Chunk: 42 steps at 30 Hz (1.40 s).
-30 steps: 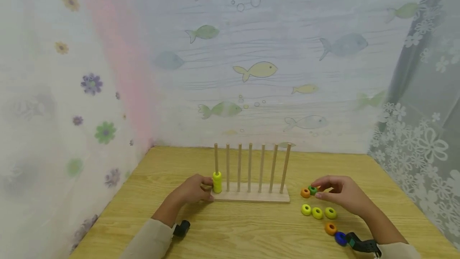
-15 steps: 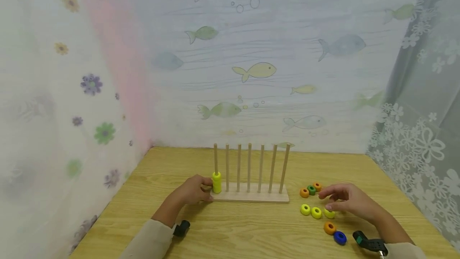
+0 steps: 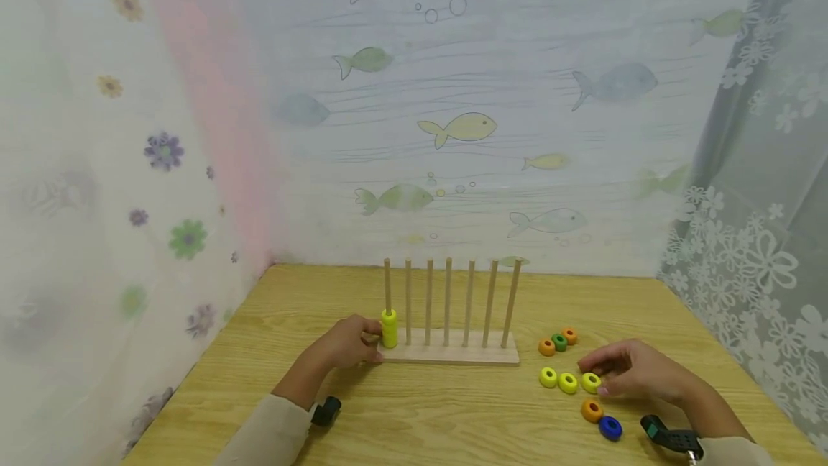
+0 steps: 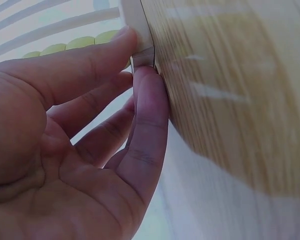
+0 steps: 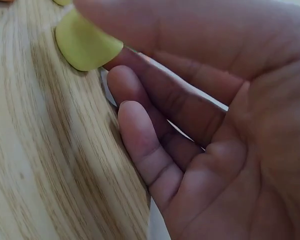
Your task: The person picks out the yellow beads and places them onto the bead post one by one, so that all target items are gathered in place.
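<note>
A wooden peg stand with several upright pegs stands on the table. Yellow beads are stacked on its leftmost peg. My left hand grips the left end of the stand's base; in the left wrist view its thumb and fingers lie at the base's end. To the right of the stand, my right hand has thumb and forefinger on either side of a yellow bead that rests on the table. In the right wrist view the thumb partly covers this bead.
Two more yellow beads lie left of the right hand. Behind them sit two orange beads and a green bead. Nearer me are an orange bead and a blue bead. A patterned curtain hangs behind the table.
My right hand has moved from the green and orange beads towards me, down to the rightmost yellow bead. The left hand stays at the stand.
</note>
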Tool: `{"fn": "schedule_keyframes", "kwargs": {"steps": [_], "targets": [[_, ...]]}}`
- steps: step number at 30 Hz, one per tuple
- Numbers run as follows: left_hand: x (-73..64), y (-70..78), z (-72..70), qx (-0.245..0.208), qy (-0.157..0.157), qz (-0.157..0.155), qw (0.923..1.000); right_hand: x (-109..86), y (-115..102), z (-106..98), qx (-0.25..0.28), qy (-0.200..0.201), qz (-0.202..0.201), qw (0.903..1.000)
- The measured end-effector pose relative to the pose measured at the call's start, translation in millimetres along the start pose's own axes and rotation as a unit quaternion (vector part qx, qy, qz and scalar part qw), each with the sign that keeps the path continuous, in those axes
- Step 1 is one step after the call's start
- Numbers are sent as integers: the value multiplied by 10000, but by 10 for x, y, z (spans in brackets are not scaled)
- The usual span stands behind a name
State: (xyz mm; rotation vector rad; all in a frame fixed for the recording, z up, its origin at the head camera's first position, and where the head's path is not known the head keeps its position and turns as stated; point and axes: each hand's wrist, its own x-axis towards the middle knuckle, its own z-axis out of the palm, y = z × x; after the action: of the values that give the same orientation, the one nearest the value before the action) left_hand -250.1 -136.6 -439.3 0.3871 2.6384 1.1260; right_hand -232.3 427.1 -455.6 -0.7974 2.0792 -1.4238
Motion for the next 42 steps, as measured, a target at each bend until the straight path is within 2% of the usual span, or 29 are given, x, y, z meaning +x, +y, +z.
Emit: {"fn": "schedule_keyframes", "kwargs": {"steps": [6,19,25,31,38,42], "targets": [[15,-21,-4,50,-8,18,10000,16,-9,4,-172,12,22,9998],[45,-59,8,-181,-21,-56,9998,65,-20,49,-475,221,-73,9986],[55,-75,14,-193,-32,-1,9998,100,-56,93,-892,282,-167,9955],[50,-52,9,-145,-10,-18,9999,151,-116,163,-1276,519,28,9905],[56,-56,14,-127,1,-53,9999,160,-93,168,-1201,490,-141,9914],[56,-53,19,-129,-18,-118,9998,158,-75,158,-1157,496,-101,9920]]}}
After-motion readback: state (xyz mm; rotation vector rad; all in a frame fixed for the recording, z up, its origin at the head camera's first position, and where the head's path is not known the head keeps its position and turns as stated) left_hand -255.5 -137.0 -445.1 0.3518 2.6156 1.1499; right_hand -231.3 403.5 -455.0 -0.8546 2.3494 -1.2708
